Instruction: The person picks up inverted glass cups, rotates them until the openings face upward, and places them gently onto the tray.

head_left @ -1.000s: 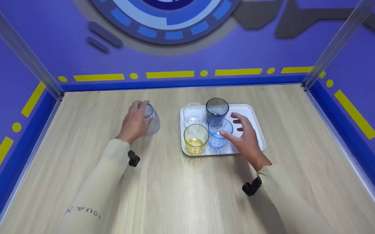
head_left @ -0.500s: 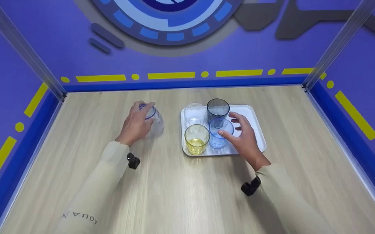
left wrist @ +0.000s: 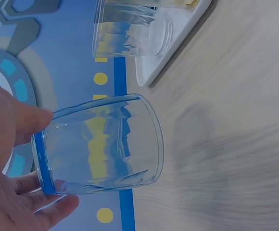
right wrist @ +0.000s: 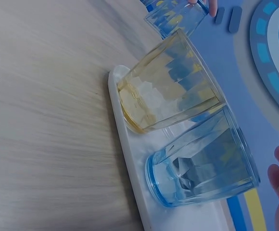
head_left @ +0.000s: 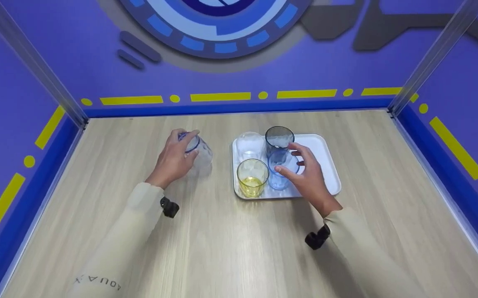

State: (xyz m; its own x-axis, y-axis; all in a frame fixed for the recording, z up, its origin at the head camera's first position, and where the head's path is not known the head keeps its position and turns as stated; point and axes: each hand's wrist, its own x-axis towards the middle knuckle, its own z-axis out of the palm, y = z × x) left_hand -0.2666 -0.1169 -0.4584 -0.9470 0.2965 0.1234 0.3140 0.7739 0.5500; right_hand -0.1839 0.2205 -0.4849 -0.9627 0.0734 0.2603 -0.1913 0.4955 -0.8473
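Note:
My left hand holds a clear, blue-tinted glass by its thick base. The glass hangs upside down above the table, left of the tray, with its wide rim toward the tabletop. My right hand hovers over the tray with thumb and fingers spread about the rim of a blue glass. In the right wrist view its fingers stand apart from that glass. A yellow glass stands upright to the left of the blue one. Behind them are a clear glass and a dark grey glass.
The white tray carries several glasses, set close together on its left and middle. Its right part shows bare. A wooden table extends around it, with purple-blue panels along the back and both sides.
My left hand has shifted little, while the lower end of its glass has swung to the right. My right hand has drifted slightly left, further over the blue glass.

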